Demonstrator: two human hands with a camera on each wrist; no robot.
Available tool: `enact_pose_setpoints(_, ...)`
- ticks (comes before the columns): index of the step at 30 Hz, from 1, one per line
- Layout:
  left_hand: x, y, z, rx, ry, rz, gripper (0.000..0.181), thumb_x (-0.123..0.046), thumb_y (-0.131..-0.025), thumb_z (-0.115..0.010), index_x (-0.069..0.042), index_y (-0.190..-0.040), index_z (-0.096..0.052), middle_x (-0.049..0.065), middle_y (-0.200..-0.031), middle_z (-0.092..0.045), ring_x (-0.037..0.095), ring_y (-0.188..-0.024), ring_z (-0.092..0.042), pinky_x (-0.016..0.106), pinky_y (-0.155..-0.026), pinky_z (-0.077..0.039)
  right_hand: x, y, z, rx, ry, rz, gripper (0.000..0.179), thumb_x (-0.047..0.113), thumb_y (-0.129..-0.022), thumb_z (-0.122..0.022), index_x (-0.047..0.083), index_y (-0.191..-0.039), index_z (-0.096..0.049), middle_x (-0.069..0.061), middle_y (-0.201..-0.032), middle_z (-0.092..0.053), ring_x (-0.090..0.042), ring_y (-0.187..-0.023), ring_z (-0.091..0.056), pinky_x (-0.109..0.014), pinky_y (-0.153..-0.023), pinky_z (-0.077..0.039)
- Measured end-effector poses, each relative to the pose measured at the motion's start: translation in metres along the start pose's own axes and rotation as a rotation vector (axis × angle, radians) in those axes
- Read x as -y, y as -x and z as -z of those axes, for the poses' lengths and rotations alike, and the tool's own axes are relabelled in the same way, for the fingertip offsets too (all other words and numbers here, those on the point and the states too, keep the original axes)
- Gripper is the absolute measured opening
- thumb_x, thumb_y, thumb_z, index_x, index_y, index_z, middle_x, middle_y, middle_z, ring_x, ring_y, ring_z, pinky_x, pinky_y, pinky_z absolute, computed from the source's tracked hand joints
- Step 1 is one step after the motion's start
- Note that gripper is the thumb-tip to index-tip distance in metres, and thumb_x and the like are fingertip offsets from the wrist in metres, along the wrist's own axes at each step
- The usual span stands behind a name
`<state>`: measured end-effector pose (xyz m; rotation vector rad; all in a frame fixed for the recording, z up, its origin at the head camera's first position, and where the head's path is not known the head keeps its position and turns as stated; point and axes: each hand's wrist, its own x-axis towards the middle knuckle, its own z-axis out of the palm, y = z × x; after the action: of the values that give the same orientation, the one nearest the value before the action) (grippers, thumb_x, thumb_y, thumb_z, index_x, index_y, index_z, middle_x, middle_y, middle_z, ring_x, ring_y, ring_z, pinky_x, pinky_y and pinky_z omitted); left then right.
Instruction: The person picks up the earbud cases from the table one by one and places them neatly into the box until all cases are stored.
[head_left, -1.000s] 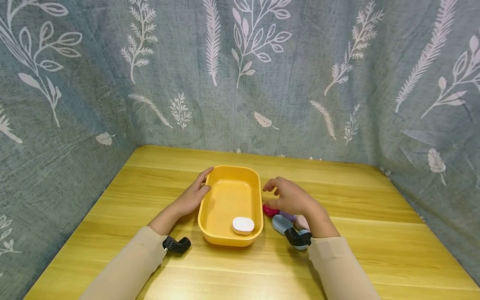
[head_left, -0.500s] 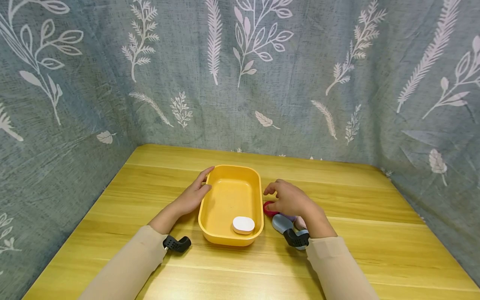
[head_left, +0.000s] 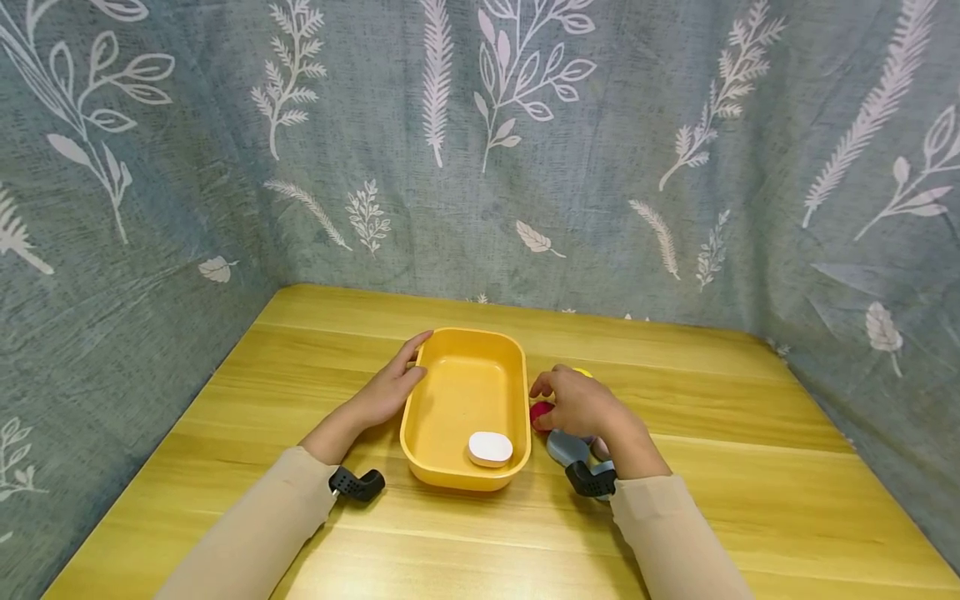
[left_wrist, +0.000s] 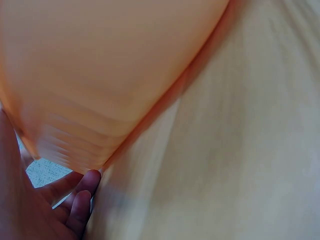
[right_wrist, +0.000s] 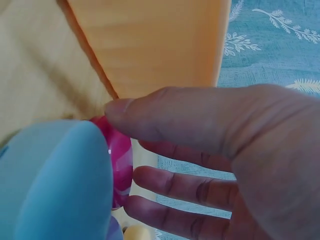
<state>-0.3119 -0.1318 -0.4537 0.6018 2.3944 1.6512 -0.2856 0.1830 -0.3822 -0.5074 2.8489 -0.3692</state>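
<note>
A yellow rectangular tub (head_left: 465,392) stands mid-table in the head view, with a white oval block (head_left: 491,448) in its near right corner. My left hand (head_left: 384,393) holds its left side, thumb at the rim. Curled fingers (left_wrist: 80,205) lie along the outer wall in the left wrist view. Right of the tub, my right hand (head_left: 581,407) reaches down around a glossy pink rounded piece (head_left: 542,412). The right wrist view has the thumb over the top edge of this white-marked pink piece (right_wrist: 120,157), with fingertips against its side; its kind cannot be told.
Beside the pink piece lie smooth grey-blue rounded pieces (head_left: 567,447), one large in the right wrist view (right_wrist: 65,185). A pale pink piece (head_left: 600,448) is partly under my right wrist. Something yellow (head_left: 582,372) peeks out behind that hand. A patterned curtain (head_left: 480,208) borders the table.
My right hand has lowered a little and its fingers have come down around the pink piece. A bit of yellow now shows behind it. The left hand keeps its place on the tub.
</note>
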Motion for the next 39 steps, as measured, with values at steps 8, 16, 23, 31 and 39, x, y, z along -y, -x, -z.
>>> enact_pose_setpoints(8, -0.009, 0.003, 0.003, 0.034, 0.018, 0.001, 0.056, -0.024, -0.106, -0.032, -0.033, -0.156, -0.006, 0.006, -0.162, -0.011, 0.036, -0.138, -0.037, 0.054, -0.107, -0.039, -0.001, 0.001, -0.004, -0.017, 0.021, -0.006, 0.034, 0.03, -0.078, -0.08, 0.022, -0.109, -0.068, -0.002, -0.105, -0.057, -0.017, -0.083, -0.053, -0.032, -0.075, -0.047)
enact_pose_setpoints(16, -0.031, 0.014, 0.003, 0.04, 0.014, 0.0, 0.057, -0.022, -0.106, -0.032, -0.026, -0.157, -0.007, 0.014, -0.161, -0.013, 0.036, -0.141, -0.032, 0.053, -0.11, -0.036, -0.002, -0.001, -0.005, 0.013, 0.019, -0.018, 0.035, 0.031, -0.076, -0.081, 0.022, -0.108, -0.067, -0.001, -0.103, -0.058, -0.017, -0.083, -0.053, -0.03, -0.071, -0.047)
enact_pose_setpoints(23, -0.031, 0.015, 0.003, 0.043, 0.021, 0.0, 0.057, -0.026, -0.106, -0.033, -0.026, -0.157, -0.007, 0.012, -0.162, -0.013, 0.037, -0.139, -0.035, 0.054, -0.109, -0.037, -0.001, 0.0, -0.007, 0.014, 0.009, -0.006, 0.035, 0.03, -0.077, -0.08, 0.021, -0.109, -0.068, -0.001, -0.1, -0.056, -0.017, -0.081, -0.052, -0.029, -0.071, -0.047)
enact_pose_setpoints(31, -0.034, 0.015, 0.002, 0.048, 0.018, 0.012, 0.057, -0.024, -0.106, -0.033, -0.027, -0.157, -0.007, 0.013, -0.161, -0.016, 0.038, -0.138, -0.037, 0.052, -0.107, -0.039, -0.003, -0.002, -0.007, -0.027, 0.044, 0.03, 0.038, 0.03, -0.08, -0.078, 0.017, -0.113, -0.067, -0.002, -0.098, -0.059, -0.017, -0.08, -0.053, -0.03, -0.071, -0.047)
enact_pose_setpoints(39, -0.034, 0.015, 0.002, 0.029, -0.002, 0.004, 0.057, -0.025, -0.106, -0.034, -0.026, -0.157, -0.009, 0.011, -0.161, -0.015, 0.037, -0.137, -0.038, 0.052, -0.107, -0.04, -0.004, 0.001, -0.001, -0.08, 0.042, 0.059, 0.039, 0.03, -0.081, -0.076, 0.015, -0.116, -0.067, -0.004, -0.101, -0.06, -0.017, -0.081, -0.053, -0.03, -0.072, -0.047)
